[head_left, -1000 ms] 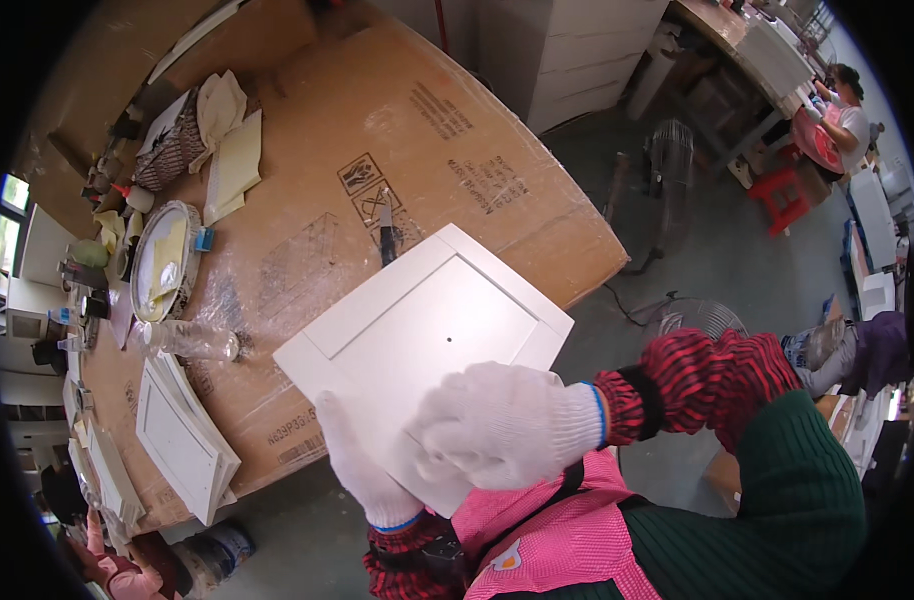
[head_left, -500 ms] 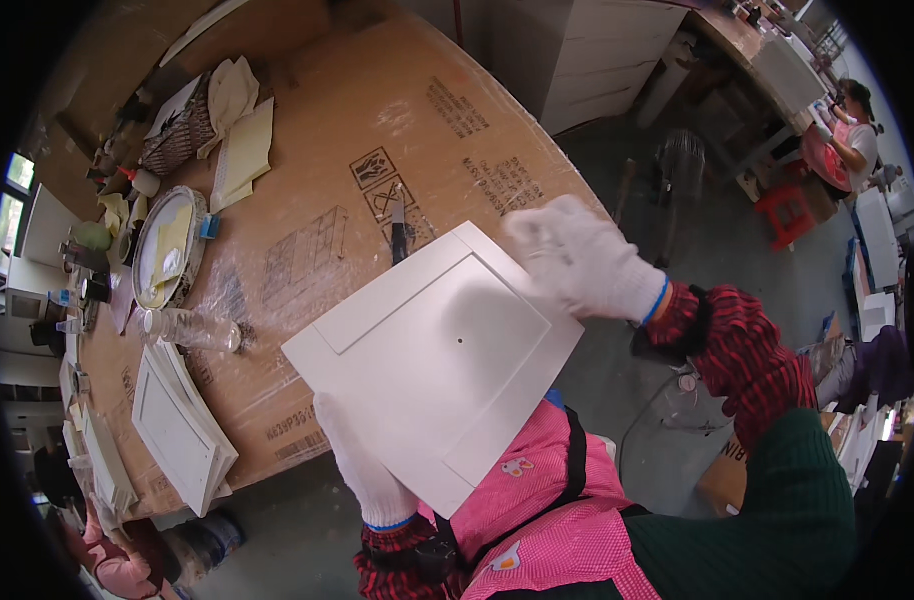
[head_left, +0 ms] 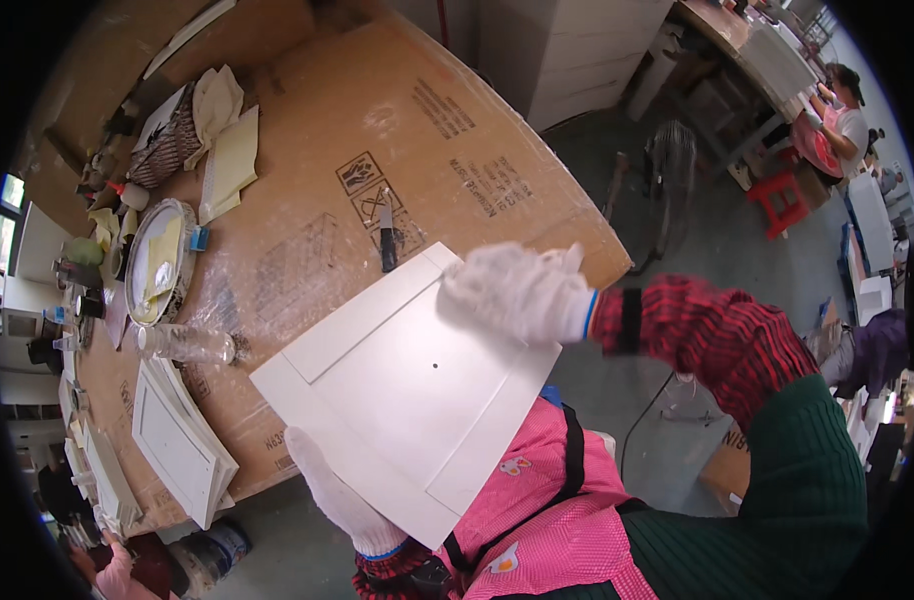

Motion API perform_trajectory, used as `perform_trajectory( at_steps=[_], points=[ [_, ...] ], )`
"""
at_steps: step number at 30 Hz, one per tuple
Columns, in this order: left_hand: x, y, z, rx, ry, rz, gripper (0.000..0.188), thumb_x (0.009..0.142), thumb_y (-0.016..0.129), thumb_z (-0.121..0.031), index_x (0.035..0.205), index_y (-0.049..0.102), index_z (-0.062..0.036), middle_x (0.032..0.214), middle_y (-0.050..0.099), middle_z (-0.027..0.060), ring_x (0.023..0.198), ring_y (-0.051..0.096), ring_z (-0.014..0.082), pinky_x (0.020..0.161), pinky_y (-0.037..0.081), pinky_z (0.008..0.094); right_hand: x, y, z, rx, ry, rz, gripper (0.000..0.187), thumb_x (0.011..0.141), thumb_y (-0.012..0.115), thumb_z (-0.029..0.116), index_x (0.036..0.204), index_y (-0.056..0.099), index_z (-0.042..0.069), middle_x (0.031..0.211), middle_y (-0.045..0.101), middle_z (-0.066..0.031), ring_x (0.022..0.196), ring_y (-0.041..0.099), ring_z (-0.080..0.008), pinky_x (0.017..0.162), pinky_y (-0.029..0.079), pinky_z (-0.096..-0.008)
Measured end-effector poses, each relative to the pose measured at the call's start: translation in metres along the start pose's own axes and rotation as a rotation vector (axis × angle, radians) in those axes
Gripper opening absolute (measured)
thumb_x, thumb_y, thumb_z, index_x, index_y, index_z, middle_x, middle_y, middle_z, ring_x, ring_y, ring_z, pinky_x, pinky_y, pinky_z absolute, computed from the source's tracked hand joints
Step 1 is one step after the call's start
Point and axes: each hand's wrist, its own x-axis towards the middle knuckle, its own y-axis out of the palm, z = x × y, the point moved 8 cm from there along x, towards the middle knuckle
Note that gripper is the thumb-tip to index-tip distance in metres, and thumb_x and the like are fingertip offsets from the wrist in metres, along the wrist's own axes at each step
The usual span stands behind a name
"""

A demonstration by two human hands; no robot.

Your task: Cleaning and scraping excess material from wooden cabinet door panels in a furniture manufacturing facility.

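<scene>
2 gloved hands flank the white panel point(head_left: 387, 400) on my feed, so I place everything by that panel. Left of it, well apart, I see a stack of white panels point(head_left: 177, 435) and a clear bottle point(head_left: 192, 344) on the cardboard-covered table point(head_left: 307, 190). The left hand point(head_left: 345, 505) lies along the panel's lower-left edge, thumb side up; its fingers are hidden, so I cannot tell whether they pinch it. The panel sits turned like a diamond, 1 corner toward the pink apron point(head_left: 522, 500); its sides look near equal through my bent lens, so I can name no long axis. A knife point(head_left: 387, 235) lies just beside its upper-left edge. The right hand point(head_left: 517, 292) overlaps its upper-right edge, forearm coming from the right, most of the panel below and left of it; fingers look bent but blurred, and I cannot tell contact or grip.
</scene>
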Motion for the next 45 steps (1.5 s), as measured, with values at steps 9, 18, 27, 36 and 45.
perform_trajectory(
  at_steps=[9,18,27,36,45],
  points=[
    [-0.002,0.005,-0.004,-0.096,-0.062,0.109,0.060,0.114,0.034,-0.047,0.154,0.040,-0.0022,0.150,0.051,0.0125,0.133,0.052,0.0273,0.114,0.041,0.0415,-0.028,0.022,0.065,0.072,-0.051,-0.265,0.029,0.093,0.057,0.036,0.115,0.074,0.028,0.117,0.069,-0.0023,0.115,0.061,-0.0310,0.093,0.046,-0.0589],
    [0.019,-0.037,0.025,-0.111,-0.021,0.174,0.062,0.113,0.035,-0.050,0.154,0.041,-0.0035,0.149,0.052,0.0101,0.133,0.051,0.0268,0.115,0.040,0.0409,0.021,0.028,-0.118,-0.277,0.510,0.055,0.031,0.091,0.058,0.027,0.120,0.071,0.026,0.105,0.068,-0.0065,0.094,0.064,-0.0308,0.088,0.048,-0.0634],
    [-0.005,-0.004,0.002,0.042,-0.027,0.023,0.060,0.112,0.041,-0.050,0.153,0.046,-0.0060,0.150,0.054,0.0110,0.136,0.052,0.0270,0.117,0.040,0.0421,0.013,0.019,0.037,-0.041,-0.317,-0.449,0.037,0.086,0.063,0.029,0.123,0.068,0.029,0.121,0.066,-0.0014,0.129,0.052,-0.0305,0.093,0.042,-0.0619],
    [0.003,-0.005,0.008,-0.096,-0.070,0.061,0.064,0.111,0.043,-0.049,0.156,0.040,-0.0033,0.149,0.052,0.0125,0.132,0.053,0.0291,0.115,0.041,0.0424,-0.017,0.028,-0.063,-0.318,0.155,-0.302,0.029,0.094,0.066,0.037,0.115,0.070,0.018,0.111,0.067,-0.0119,0.119,0.056,-0.0377,0.102,0.043,-0.0565],
    [-0.003,0.004,0.009,-0.050,-0.089,0.100,0.054,0.111,0.044,-0.040,0.148,0.047,-0.0022,0.143,0.056,0.0122,0.128,0.055,0.0288,0.113,0.043,0.0441,-0.081,0.034,-0.021,-0.327,0.247,0.111,0.029,0.100,0.052,0.037,0.103,0.070,0.014,0.080,0.065,-0.0112,0.083,0.066,-0.0352,0.081,0.048,-0.0591]
  ],
)
